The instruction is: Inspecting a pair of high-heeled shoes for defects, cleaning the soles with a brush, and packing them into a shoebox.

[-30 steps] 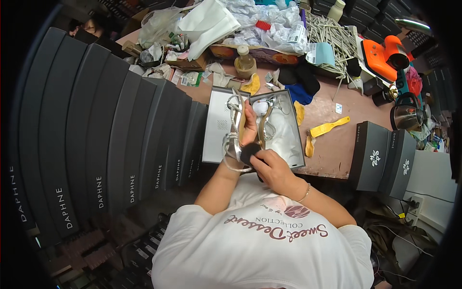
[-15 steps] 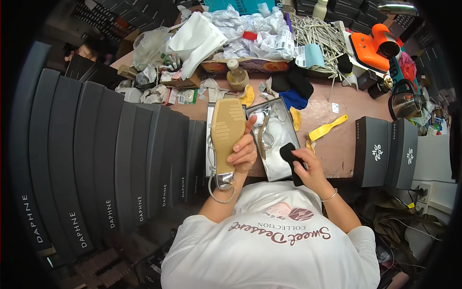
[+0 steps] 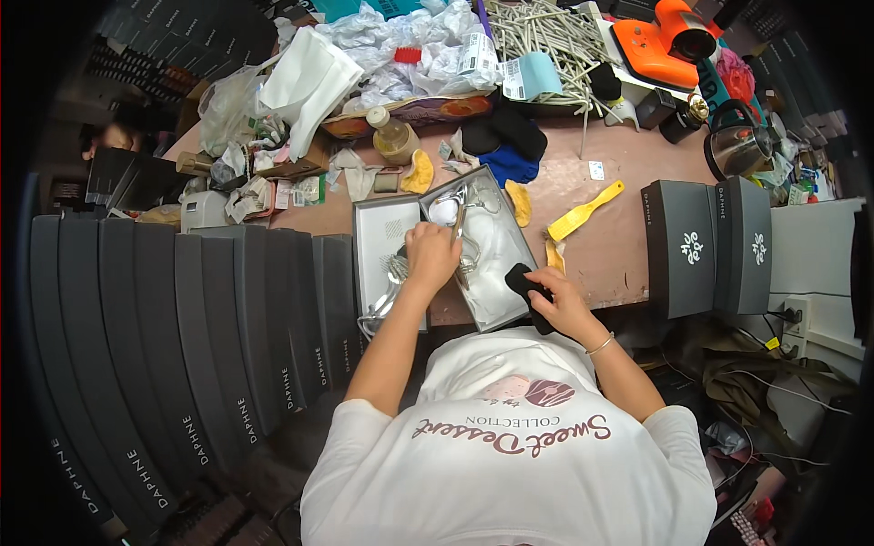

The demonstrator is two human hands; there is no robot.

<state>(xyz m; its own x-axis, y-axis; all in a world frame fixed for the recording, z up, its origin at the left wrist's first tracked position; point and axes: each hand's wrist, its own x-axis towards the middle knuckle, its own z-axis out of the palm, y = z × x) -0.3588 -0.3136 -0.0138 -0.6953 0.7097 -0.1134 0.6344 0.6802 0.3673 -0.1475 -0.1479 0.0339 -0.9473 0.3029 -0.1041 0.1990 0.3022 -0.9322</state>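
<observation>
My left hand (image 3: pixel 431 256) is closed, with fingers curled down between the two halves of an open grey shoebox. A silver strappy sandal (image 3: pixel 386 296) lies in the left half (image 3: pixel 363 238), partly under this hand. Its mate, another silver sandal (image 3: pixel 466 264), rests on white tissue (image 3: pixel 499 278) in the right half (image 3: pixel 528 254). My fingers touch a sandal, but which one they grip is hidden. To the right, my right hand (image 3: pixel 560 300) pinches a soft black pad (image 3: pixel 525 286) over the box's near right edge.
A yellow brush (image 3: pixel 585 211), yellow cloth pieces (image 3: pixel 518 202) and a bottle (image 3: pixel 393 141) lie or stand beyond the box. Dark shoeboxes (image 3: pixel 273 300) line the left; two more boxes (image 3: pixel 678 250) stand right. Crumpled paper (image 3: pixel 401 55), paper sticks (image 3: pixel 537 41) and a kettle (image 3: pixel 739 146) are farther back.
My left hand has lowered the raised sandal, sole formerly facing up at me, into the left box half. My right hand still holds the black pad. The whole view has shifted.
</observation>
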